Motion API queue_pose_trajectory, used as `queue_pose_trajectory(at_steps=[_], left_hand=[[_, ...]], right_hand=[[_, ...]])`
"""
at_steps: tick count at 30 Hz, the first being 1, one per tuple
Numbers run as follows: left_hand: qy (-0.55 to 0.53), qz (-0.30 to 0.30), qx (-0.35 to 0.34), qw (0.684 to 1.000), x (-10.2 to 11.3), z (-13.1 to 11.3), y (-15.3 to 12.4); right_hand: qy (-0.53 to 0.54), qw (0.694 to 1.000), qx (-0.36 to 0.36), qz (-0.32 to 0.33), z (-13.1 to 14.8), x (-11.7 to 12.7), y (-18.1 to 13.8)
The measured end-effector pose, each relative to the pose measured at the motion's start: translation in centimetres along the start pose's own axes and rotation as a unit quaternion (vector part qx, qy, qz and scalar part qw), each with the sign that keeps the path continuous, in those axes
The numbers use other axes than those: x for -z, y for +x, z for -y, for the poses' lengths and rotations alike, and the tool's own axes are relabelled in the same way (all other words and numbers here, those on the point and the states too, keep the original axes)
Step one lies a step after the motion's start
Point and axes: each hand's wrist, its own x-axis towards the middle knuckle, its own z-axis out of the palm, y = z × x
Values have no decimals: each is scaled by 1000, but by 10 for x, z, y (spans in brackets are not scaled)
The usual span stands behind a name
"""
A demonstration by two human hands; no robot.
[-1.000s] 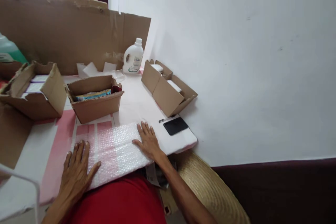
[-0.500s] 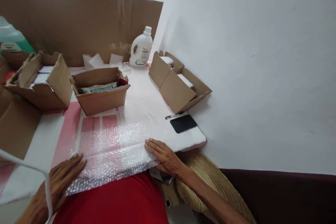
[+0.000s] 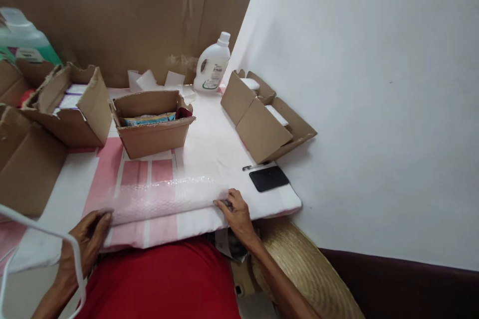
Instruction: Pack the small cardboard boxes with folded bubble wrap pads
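A strip of clear bubble wrap (image 3: 164,198) lies folded lengthwise on the pink-and-white cloth of the table (image 3: 209,134). My left hand (image 3: 92,232) pinches its left end between thumb and fingers. At the opposite end, my right hand (image 3: 235,209) grips the other corner, thumb toward the near edge. The wrap's near edge sits back from the table's front edge, with bare cloth showing between. Just right of my right hand are a black phone (image 3: 268,179) and a pen (image 3: 255,166).
An open cardboard box (image 3: 155,137) with packets stands behind the wrap; more boxes (image 3: 93,109) are at left. A leaning carton (image 3: 258,127) and a white jug (image 3: 213,65) stand farther back. A white cable (image 3: 45,229) crosses the lower left. A woven straw item (image 3: 299,259) sits below the table's right corner.
The bubble wrap lay wide under my flat hands, reaching the front edge. Now its near side is folded back into a narrower strip, and both hands have closed on its ends.
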Motion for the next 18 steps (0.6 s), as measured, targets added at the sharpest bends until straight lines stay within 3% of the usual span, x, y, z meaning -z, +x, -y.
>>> queue_pose_trajectory(at_steps=[7,18], left_hand=[[57,-54,-6,997,-13,-10,5],[207,-110,-122,964,-25,7,4]], right_hand=[[-71,994,-12,-81,10,-18,-8],[-64,994,-62,-68,14,-18,0]])
